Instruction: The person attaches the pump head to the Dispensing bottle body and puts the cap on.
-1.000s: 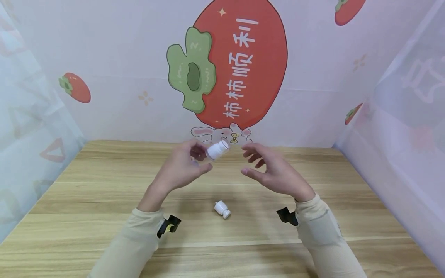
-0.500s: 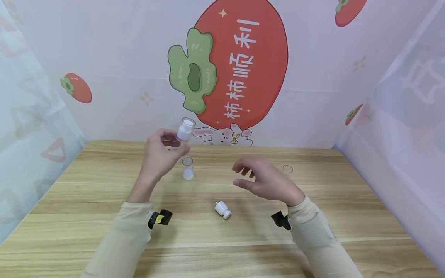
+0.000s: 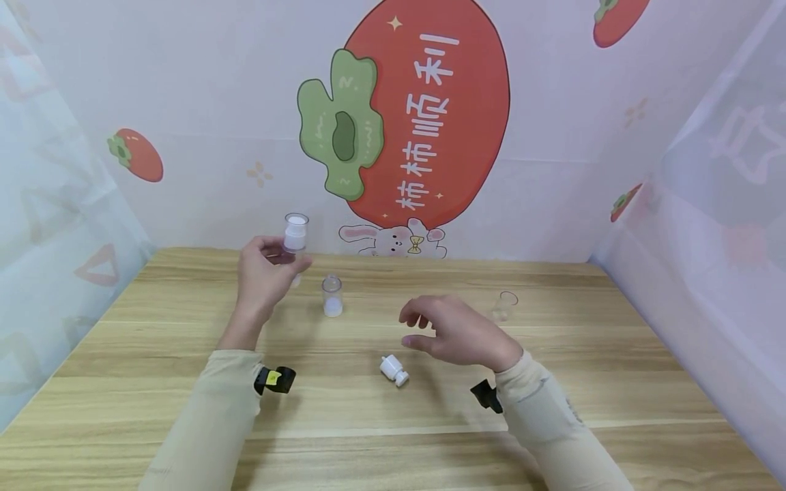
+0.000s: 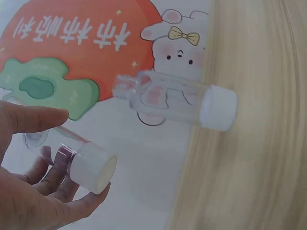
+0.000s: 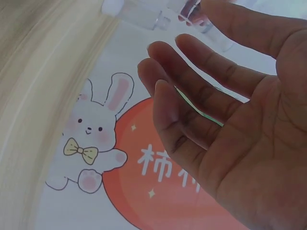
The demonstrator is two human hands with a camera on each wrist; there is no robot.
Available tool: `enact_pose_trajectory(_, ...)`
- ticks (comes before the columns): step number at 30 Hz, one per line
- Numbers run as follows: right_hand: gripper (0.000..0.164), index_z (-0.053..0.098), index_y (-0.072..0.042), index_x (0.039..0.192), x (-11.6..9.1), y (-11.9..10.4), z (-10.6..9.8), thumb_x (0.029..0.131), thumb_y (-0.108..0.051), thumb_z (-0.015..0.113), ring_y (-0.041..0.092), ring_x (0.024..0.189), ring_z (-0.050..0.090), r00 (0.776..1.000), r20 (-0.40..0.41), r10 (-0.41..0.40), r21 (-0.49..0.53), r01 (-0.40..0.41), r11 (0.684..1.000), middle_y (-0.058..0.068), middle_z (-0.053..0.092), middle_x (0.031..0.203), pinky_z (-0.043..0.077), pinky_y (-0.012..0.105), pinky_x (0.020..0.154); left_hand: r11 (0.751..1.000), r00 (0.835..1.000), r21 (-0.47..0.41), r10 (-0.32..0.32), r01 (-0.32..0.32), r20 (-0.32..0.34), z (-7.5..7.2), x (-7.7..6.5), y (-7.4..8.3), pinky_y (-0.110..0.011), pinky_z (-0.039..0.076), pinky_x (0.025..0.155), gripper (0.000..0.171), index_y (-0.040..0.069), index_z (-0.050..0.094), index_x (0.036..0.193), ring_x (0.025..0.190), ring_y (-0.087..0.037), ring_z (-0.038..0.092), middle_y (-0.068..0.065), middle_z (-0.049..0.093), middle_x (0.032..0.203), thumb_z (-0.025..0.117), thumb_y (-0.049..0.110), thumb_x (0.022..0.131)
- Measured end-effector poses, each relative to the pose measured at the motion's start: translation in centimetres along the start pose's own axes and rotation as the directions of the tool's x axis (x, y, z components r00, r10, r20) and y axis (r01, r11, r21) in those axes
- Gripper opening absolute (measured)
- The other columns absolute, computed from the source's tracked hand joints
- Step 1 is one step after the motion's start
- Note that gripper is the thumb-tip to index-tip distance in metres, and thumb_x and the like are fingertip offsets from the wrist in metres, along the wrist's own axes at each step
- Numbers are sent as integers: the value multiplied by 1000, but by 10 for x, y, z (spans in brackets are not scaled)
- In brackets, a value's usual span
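My left hand (image 3: pixel 265 276) grips a small clear pump bottle (image 3: pixel 295 235) near the back of the table. White shows at its top under a clear cap, and its white base (image 4: pixel 93 168) appears in the left wrist view. The thumb hides part of its middle. Beside it stands another clear bottle (image 3: pixel 332 296), white at the base with an uncovered neck. A white pump head (image 3: pixel 394 370) lies on its side in the middle of the table. Just beyond and to the right of that pump head, my right hand (image 3: pixel 457 334) hovers, its fingers loosely bent around nothing.
A clear cap (image 3: pixel 502 310), hard to see against the wood, sits behind the right hand. The wooden table (image 3: pixel 393 457) ends at a printed backdrop (image 3: pixel 215 198), with pale sheets (image 3: pixel 724 225) along both sides.
My left hand has carried the pump bottle leftward and turned it upright, bringing the standing bottle into view. The right hand has moved left and nearer, toward the pump head.
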State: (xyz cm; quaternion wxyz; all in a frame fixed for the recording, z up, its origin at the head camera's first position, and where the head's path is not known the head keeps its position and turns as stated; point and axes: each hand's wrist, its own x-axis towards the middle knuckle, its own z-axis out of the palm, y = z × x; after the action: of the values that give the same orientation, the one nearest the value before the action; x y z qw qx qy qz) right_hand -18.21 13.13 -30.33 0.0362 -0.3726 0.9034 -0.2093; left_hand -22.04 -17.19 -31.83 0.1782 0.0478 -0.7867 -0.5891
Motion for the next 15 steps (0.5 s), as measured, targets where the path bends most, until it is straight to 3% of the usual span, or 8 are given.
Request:
enact_pose_trajectory(6, 22, 70, -9, 111, 2, -1, 6, 92, -18, 77, 19, 95, 65, 998, 66, 11, -11, -10, 1000, -6, 68, 99, 53, 34, 85, 995, 996, 50, -88, 89, -3, -6, 6, -15, -39, 49, 101, 55, -11, 48, 131, 112, -30, 60, -25, 60, 125, 76, 3, 86)
enact_pose_trajectory(15, 25, 69, -7, 113, 4, -4, 10, 93, -20, 76, 20, 97, 65, 992, 124, 33, -14, -31, 999, 1, 70, 104, 53, 36, 85, 978, 980, 66, -196, 197, -14, -9, 11, -34, -41, 47, 102, 57, -10, 49, 132, 112, -31, 56, -21, 56, 123, 76, 3, 84)
